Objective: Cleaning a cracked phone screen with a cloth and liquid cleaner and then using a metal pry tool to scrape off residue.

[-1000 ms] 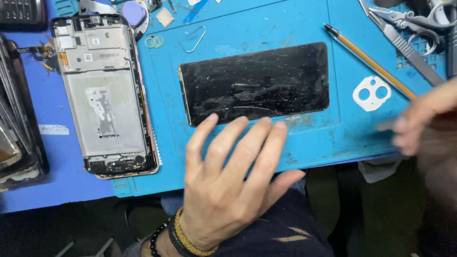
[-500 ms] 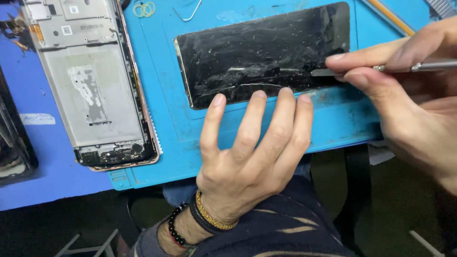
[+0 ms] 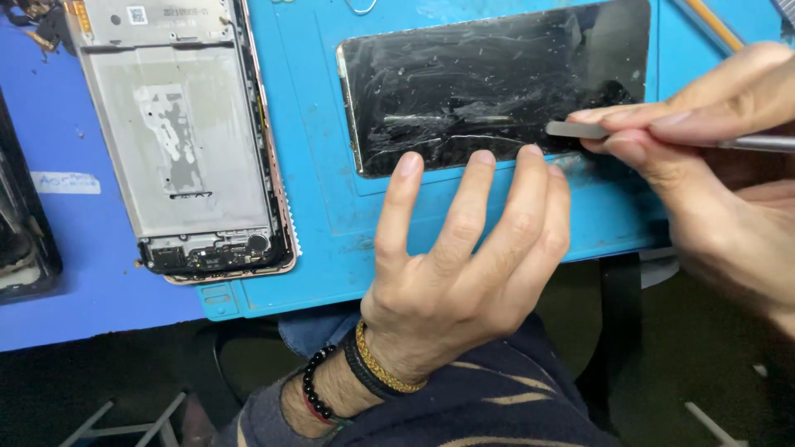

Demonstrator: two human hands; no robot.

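The left hand [image 3: 464, 265] lies flat on the blue mat [image 3: 315, 182], palm down and fingers spread. It holds nothing. Its fingertips [image 3: 480, 159] rest on the lower edge of the screen [image 3: 489, 83] and press it down. On the wrist there are bead bracelets [image 3: 331, 389] and a woven yellow band.

The screen is a dark glass panel, lying flat on the mat with its long side across the view. Its surface is covered with scratches and grey smears of old glue.

The right hand [image 3: 704, 141] comes from the right side. Thumb and forefinger are closed on a thin metal tool [image 3: 580, 130]. The flat tip of the tool lies at the lower right part of the screen, just beside the little finger of the left hand. It seems to touch the glass, but from this angle I cannot tell for sure.

To the left of the screen lies a phone frame [image 3: 182, 141], opened, with grey metal inside and small parts at the bottom end. It lies across the left edge of the mat. Another dark device [image 3: 21, 240] is at the far left, partly cut off.
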